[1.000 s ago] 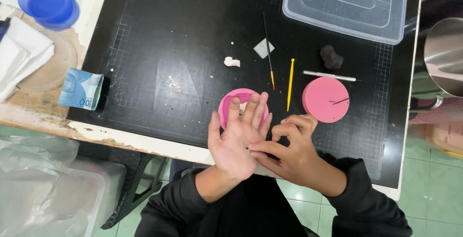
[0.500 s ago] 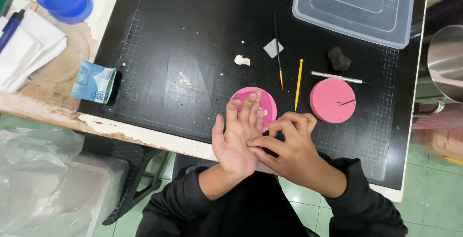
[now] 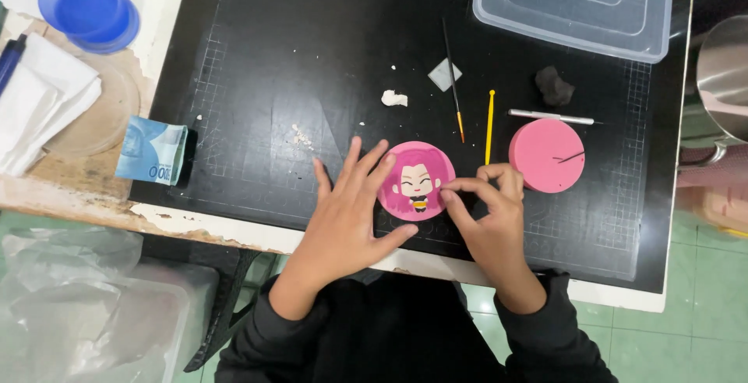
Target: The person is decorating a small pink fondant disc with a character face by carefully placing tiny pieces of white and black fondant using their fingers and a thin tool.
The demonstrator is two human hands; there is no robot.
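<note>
Below, left hand (image 3: pixel 343 215) flat, released, beside pink disc (image 3: pixel 416 180), right hand (image 3: pixel 487 215) pinching something too small to identify.

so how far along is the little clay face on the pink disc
Done: the face on the pink disc already has pink hair, eyes and a mouth. In hand: the left hand steadies the disc while the right hand pinches at its edge. Unused: white clay, a dark lump and the second disc.

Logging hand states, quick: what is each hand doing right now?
Left hand: open, fingers spread, resting flat against the pink disc with the figure.
Right hand: fingers pinched at the disc's right edge; anything held cannot be told.
</note>
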